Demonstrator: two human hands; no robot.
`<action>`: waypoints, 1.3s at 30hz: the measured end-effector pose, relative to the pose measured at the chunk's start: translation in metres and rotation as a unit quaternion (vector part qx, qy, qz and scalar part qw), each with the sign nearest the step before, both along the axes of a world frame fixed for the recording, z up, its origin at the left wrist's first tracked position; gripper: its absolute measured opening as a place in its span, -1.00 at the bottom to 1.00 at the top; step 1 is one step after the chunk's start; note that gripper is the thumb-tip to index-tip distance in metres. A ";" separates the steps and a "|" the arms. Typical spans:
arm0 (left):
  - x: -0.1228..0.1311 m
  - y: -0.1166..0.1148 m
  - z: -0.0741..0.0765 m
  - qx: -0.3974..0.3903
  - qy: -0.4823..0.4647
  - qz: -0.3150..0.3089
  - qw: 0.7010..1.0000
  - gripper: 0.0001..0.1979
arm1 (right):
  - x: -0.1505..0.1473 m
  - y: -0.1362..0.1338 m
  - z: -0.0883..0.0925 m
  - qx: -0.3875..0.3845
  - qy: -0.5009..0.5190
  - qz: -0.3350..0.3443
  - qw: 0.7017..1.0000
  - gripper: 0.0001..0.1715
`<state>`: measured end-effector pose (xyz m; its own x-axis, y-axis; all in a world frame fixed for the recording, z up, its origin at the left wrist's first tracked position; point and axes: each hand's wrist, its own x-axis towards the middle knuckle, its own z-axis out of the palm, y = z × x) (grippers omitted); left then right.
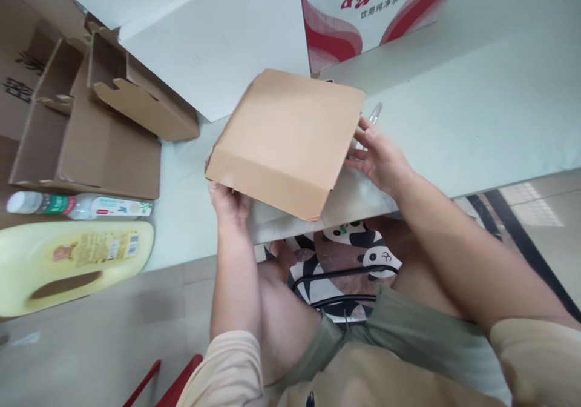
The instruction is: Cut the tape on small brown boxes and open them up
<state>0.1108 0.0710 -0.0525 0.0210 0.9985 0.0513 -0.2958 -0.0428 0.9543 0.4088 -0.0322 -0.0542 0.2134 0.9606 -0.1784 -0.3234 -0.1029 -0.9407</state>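
A flat brown cardboard box (290, 134), closed on its upper side, is tilted above the pale table between my hands. My left hand (230, 204) grips its near left corner from below, the fingertips partly hidden under the box. At its right edge, my right hand (374, 155) has its fingers spread, the fingertips reaching to or just under the edge. Just beyond the right fingers lies a clear pen-like object (376, 113) on the table.
Open brown cartons (109, 146), a water bottle (82, 205) and a yellow jug (77, 261) stand at the left. Behind are a white box (218, 43) and a red-and-white carton (372, 19). The table's front edge (190, 263) runs before my knees.
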 end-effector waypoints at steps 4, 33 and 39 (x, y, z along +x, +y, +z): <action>0.001 -0.004 -0.005 0.027 0.038 0.040 0.998 -0.51 | 0.000 -0.001 -0.005 0.018 -0.014 -0.029 0.999 -0.17; 0.009 0.002 -0.021 0.002 0.088 0.065 0.994 -0.49 | -0.032 -0.020 0.001 0.089 -0.281 -0.036 0.955 -0.33; 0.007 0.003 -0.025 -0.046 0.079 0.062 0.994 -0.48 | -0.037 -0.020 0.002 0.122 -0.389 0.027 0.912 0.04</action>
